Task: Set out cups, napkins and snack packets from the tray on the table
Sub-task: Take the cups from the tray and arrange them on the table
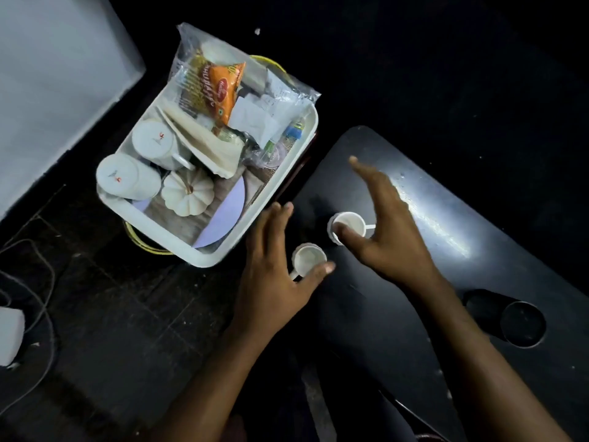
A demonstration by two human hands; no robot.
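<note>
**Two cups on the table, tray beside it**

Seen from above: a dark table [478,282] with rounded corners, glare across its far half, a round cup recess [522,323] sunk near its right edge.

On the near-left part of the table, two small white cups standing upright and apart. Near cup [308,257] just beside the table's left edge, handle pointing down-left. Far cup [347,225] further in, handle pointing right.

Left hand [274,282] spread low around the near cup: thumb against its right side, fingers reaching past its left side toward the tray's corner. Loosely cupped, not closed; whether actually gripping cannot be told.

Right hand [382,224] wide open above the table, fingers splayed, holding nothing. Thumb tip resting at the near rim of the far cup; index finger pointing toward the tray.

White tray [204,260] off the table's left edge, perched on a yellow-rimmed support [143,244], tilted in view. Inside, at the tray's left end: two more white cups [127,177] lying on their sides. Next to them a white decorative pumpkin [188,193]. Toward the middle, folded napkins [204,138]. At the far end an orange snack packet [223,87] inside a clear plastic bag [280,90], along with small white sachets [251,119].

Cables [35,266] on the dark floor at left.
</note>
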